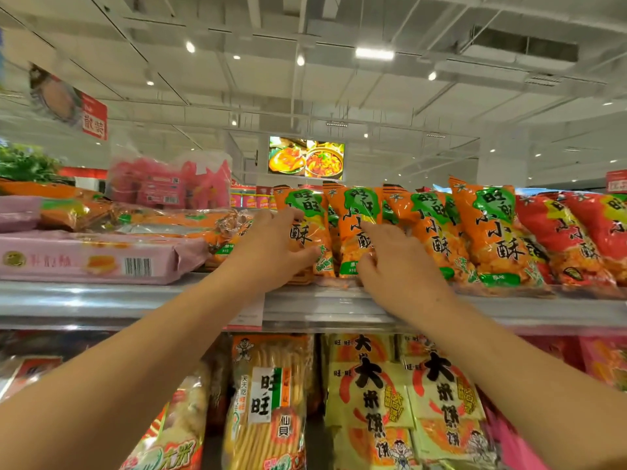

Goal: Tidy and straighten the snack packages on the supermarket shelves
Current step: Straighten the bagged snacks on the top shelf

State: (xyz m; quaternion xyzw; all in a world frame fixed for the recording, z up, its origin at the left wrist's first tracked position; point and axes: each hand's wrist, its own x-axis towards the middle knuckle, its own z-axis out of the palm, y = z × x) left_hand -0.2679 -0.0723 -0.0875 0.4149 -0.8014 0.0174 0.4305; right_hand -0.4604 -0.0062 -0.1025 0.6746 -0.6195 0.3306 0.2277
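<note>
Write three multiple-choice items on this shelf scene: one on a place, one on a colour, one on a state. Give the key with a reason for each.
1. Where do the yellow rice cracker packs sit?
A. On the shelf below the hands
B. On top of the pink packages
C. On the floor

2. What colour are the upright bags to the right of the orange bags?
A. Blue
B. Red
C. White

3. What is the left hand doing?
A. Hanging idle by the shelf edge
B. Gripping the leftmost orange bag
C. Holding a price tag

Key:
1 A: they stand under the top shelf rail.
2 B: the red bags follow the orange row.
3 B: its thumb and fingers curl round that bag, while the right hand holds the next orange bag.
</note>
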